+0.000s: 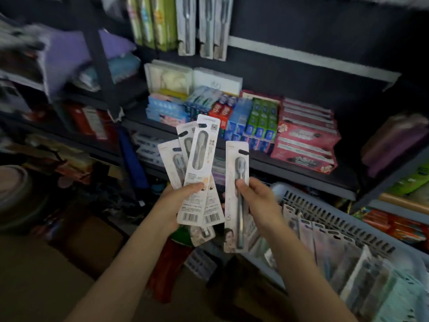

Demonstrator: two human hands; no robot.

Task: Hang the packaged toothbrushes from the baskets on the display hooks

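My left hand [178, 201] grips a fan of several white toothbrush packs [200, 159], their hang holes pointing up. A single toothbrush pack [236, 196] stands upright in my right hand [257, 201], thumb pressed on its front. Both hands are held in front of the shelves, below the display. At the lower right a grey slotted basket [336, 219] holds a row of more packaged toothbrushes [348, 252]. High up at the top centre, hung toothbrush packs [206, 26] dangle from the display; the hooks themselves are hidden.
A dark shelf [301, 175] carries toothpaste boxes [260, 122] and pink boxes [306, 138] just behind my hands. Green packs [153, 19] hang left of the hung toothbrushes. Folded cloth and blurred goods fill the left shelves. A brown carton [34, 275] lies at the lower left.
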